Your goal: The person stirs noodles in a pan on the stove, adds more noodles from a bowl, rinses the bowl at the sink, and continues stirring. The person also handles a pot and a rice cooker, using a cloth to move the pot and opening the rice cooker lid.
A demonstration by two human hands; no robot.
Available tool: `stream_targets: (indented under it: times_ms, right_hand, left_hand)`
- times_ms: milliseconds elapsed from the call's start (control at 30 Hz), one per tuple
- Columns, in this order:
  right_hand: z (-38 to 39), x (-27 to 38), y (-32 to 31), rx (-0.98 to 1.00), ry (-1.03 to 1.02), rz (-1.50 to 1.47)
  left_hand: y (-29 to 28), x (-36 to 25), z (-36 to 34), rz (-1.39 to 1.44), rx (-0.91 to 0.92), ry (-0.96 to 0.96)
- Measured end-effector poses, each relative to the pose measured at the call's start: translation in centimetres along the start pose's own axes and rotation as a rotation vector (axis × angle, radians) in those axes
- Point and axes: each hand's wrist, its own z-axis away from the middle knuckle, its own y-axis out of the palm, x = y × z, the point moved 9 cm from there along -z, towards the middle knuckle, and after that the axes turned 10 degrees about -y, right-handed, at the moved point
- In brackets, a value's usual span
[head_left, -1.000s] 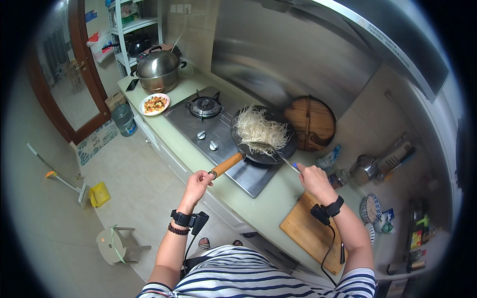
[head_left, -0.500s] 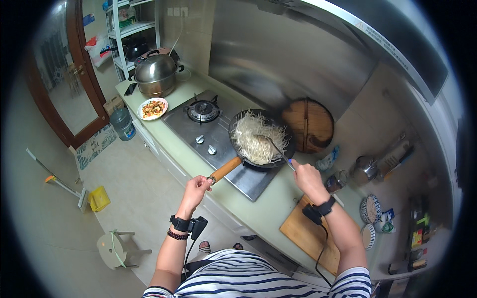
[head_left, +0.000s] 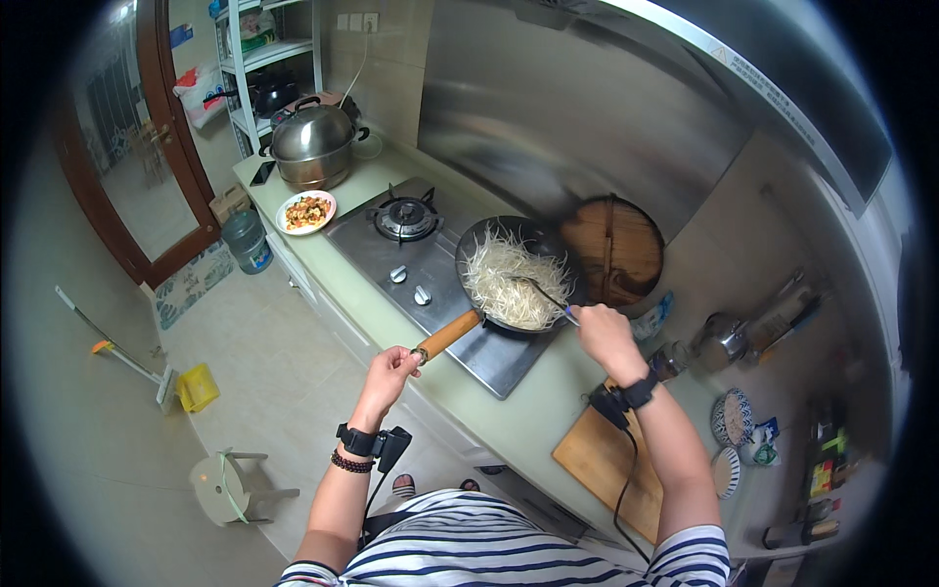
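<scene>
Pale strands (head_left: 514,279) lie in the wok (head_left: 543,238); lower right of it, the nearer right hand (head_left: 606,338) clamps a utensil (head_left: 551,297) angled up-left into them; lower left, the left hand (head_left: 393,363) pinches the wooden handle's (head_left: 450,335) end

Along the pale edge of the hood (head_left: 831,88), a warning triangle (head_left: 721,54) is showing, and tiny unreadable print (head_left: 769,96) is running beside it.

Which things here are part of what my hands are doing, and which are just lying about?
In use:
dark pan, its wooden handle pinched at the end by your left hand
metal utensil in your right hand
pale strands in the pan

Lying about:
round wooden lid
chopping board
food plate
steel pot
stool
</scene>
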Motion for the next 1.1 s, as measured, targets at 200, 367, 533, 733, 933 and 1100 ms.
stream_targets:
  times_ms: [200,367,533,733,933,1100]
  right_hand:
    - [-0.1,1.1,-3.8,-0.142,-0.063,0.154]
    - [0.7,4.4,-10.6,-0.384,-0.345,0.378]
    - [-2.8,9.7,-11.8,-0.351,-0.556,0.483]
    - [-10.2,12.8,-8.6,-0.306,-0.684,0.624]
    - [-17.5,7.8,-5.2,0.094,-0.396,0.689]
    - [-14.2,-0.1,-5.9,0.187,-0.090,0.107]
  left_hand:
    - [-0.2,0.5,-0.2,-0.048,-0.009,-0.023]
    - [-0.2,0.5,0.0,-0.066,-0.017,-0.012]
    - [-0.1,0.2,0.1,-0.046,-0.013,-0.005]
    - [-0.2,0.6,0.1,-0.092,-0.044,-0.017]
    - [-0.3,0.3,0.2,-0.088,-0.063,0.058]
    - [-0.2,0.6,-0.1,-0.081,-0.054,0.012]
